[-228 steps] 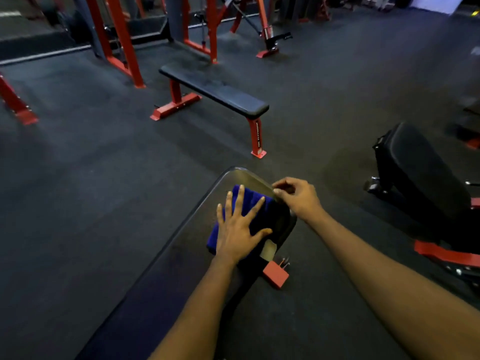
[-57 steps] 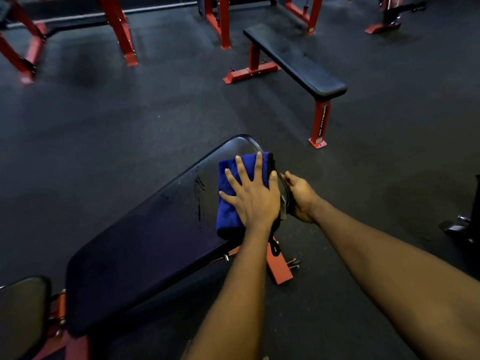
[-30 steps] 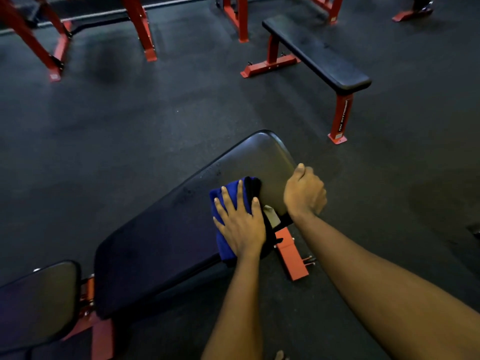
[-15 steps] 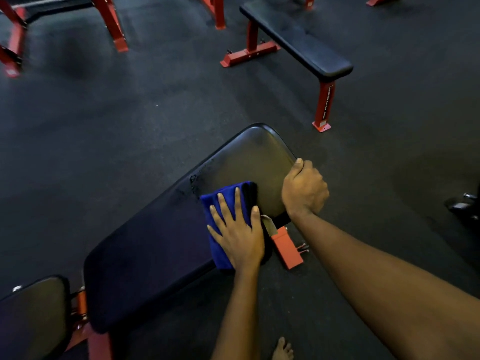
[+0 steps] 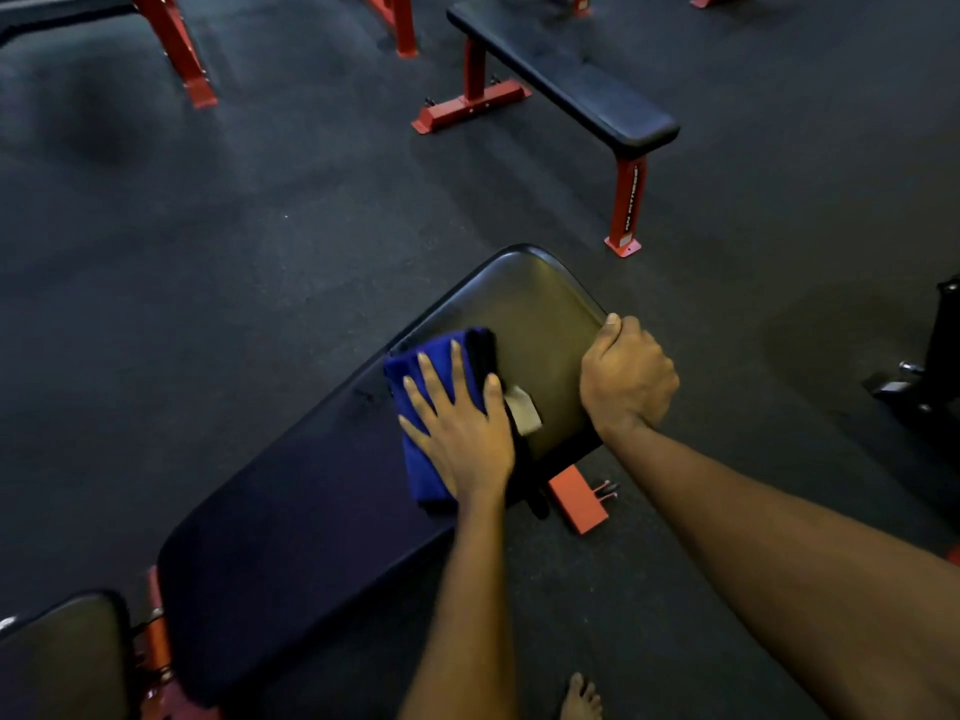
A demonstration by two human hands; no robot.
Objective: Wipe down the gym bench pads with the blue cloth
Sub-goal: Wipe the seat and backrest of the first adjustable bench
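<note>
Left hand (image 5: 462, 433) flat, fingers spread, on the folded blue cloth (image 5: 422, 470) atop the long black vinyl bench pad (image 5: 311, 511).
My right hand (image 5: 626, 376) grips the pad's side edge near its rounded end; bare pad runs on left of the cloth. I can't read the beige tag (image 5: 522, 410) or the lettering on the red bench leg (image 5: 629, 200).

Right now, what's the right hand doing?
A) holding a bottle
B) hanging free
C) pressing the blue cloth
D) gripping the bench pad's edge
D: the right hand curls over the edge of the bench pad; the left hand presses the blue cloth.
</note>
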